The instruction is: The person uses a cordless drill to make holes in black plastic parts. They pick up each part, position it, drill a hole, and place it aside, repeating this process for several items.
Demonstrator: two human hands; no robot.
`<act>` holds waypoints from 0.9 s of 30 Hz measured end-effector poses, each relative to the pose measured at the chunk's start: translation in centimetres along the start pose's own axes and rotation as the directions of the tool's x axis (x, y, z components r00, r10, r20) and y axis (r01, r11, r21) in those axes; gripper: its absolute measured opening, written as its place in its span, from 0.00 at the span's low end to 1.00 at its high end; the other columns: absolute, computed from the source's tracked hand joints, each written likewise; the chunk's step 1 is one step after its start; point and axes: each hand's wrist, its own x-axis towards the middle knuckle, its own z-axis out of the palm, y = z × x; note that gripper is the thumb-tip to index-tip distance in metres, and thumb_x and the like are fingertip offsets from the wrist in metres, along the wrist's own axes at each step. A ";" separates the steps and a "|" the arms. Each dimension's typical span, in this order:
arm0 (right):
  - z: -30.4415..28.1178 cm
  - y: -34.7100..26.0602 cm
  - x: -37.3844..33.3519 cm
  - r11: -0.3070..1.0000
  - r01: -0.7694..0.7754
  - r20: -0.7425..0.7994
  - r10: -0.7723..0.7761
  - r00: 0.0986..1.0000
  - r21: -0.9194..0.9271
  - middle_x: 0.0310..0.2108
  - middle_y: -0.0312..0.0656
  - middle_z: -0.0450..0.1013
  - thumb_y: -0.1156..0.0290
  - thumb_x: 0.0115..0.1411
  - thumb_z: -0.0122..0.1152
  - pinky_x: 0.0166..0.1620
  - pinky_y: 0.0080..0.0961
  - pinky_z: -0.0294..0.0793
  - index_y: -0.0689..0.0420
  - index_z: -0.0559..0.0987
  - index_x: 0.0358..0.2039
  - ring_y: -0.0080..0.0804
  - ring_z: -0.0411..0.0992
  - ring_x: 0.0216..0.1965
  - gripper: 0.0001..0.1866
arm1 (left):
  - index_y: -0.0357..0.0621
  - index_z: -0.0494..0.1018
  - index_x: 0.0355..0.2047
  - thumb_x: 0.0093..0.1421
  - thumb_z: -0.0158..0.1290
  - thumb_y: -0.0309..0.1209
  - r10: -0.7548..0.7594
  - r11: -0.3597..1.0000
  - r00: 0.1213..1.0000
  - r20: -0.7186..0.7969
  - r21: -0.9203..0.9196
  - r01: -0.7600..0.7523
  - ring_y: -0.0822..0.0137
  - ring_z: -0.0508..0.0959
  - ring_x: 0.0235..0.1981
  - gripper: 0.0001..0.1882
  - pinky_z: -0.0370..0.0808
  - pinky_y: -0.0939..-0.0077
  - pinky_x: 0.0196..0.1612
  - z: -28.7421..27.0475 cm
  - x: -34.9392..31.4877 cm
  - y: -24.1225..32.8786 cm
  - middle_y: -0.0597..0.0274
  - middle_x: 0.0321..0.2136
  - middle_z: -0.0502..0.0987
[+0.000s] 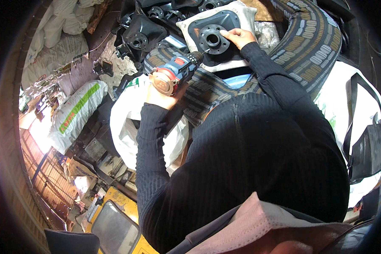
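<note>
My left hand (161,99) is wrapped round the grip of a blue and red cordless drill (178,67). The drill's bit points right and up, with its tip at the lower left rim of a round black flange (218,50). That flange has a wide central hole and smaller holes around it; it sits on a square black base plate (223,19). Under the plate is a whitish cloth-like pad (245,15). With thumb and fingers, my right hand (241,38) pinches the flange's upper right edge. Its fingertips partly cover that edge.
Several similar black flanged parts (142,34) are heaped at the upper left. Patterned fabric cushioning (311,38) curves around the work. White sacks stand at the left (82,112) and right (336,89). A yellow machine panel (116,199) is at the lower left.
</note>
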 end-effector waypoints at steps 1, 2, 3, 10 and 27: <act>0.1 0.1 0.1 1.000 -0.013 0.021 0.013 1.000 -0.012 0.23 0.31 0.74 0.49 0.50 0.65 0.34 0.15 0.67 0.57 0.80 0.26 0.17 0.68 0.26 0.21 | 0.38 0.63 0.50 0.42 0.66 0.40 0.057 0.995 0.998 -0.002 0.086 -0.057 0.55 0.74 0.45 0.37 0.67 0.67 0.52 0.0 0.5 -0.2 0.51 0.43 0.72; 0.1 0.1 0.2 0.999 -0.025 0.048 0.026 0.999 -0.025 0.22 0.31 0.73 0.49 0.50 0.65 0.33 0.15 0.67 0.57 0.80 0.25 0.17 0.68 0.26 0.21 | 0.39 0.64 0.49 0.43 0.65 0.40 0.110 0.979 0.994 0.000 0.171 -0.108 0.55 0.74 0.45 0.36 0.67 0.68 0.52 -0.1 1.0 -0.2 0.52 0.42 0.73; 0.2 -0.1 0.2 0.999 -0.038 0.073 0.041 0.997 -0.039 0.21 0.30 0.73 0.48 0.50 0.65 0.32 0.15 0.66 0.57 0.80 0.24 0.17 0.67 0.25 0.21 | 0.40 0.65 0.49 0.43 0.65 0.40 0.164 0.954 0.987 0.007 0.253 -0.160 0.55 0.74 0.45 0.35 0.67 0.68 0.52 -0.3 1.4 0.1 0.53 0.42 0.73; 0.4 0.9 0.8 1.000 0.024 0.084 -0.025 0.996 0.020 0.13 0.29 0.64 0.44 0.47 0.65 0.24 0.19 0.60 0.55 0.75 0.16 0.18 0.60 0.17 0.25 | 0.39 0.72 0.39 0.45 0.62 0.39 0.047 0.988 0.981 0.189 0.135 -0.074 0.56 0.79 0.36 0.23 0.75 0.70 0.40 -3.4 4.0 3.3 0.51 0.35 0.77; 1.0 2.5 1.7 0.974 -0.030 0.261 -0.030 0.965 0.223 0.13 0.26 0.60 0.51 0.49 0.67 0.23 0.17 0.56 0.54 0.69 0.13 0.16 0.56 0.19 0.23 | 0.40 0.72 0.36 0.47 0.60 0.40 0.093 0.944 0.988 0.124 0.304 -0.127 0.61 0.79 0.32 0.20 0.76 0.72 0.38 0.0 2.8 2.8 0.59 0.30 0.78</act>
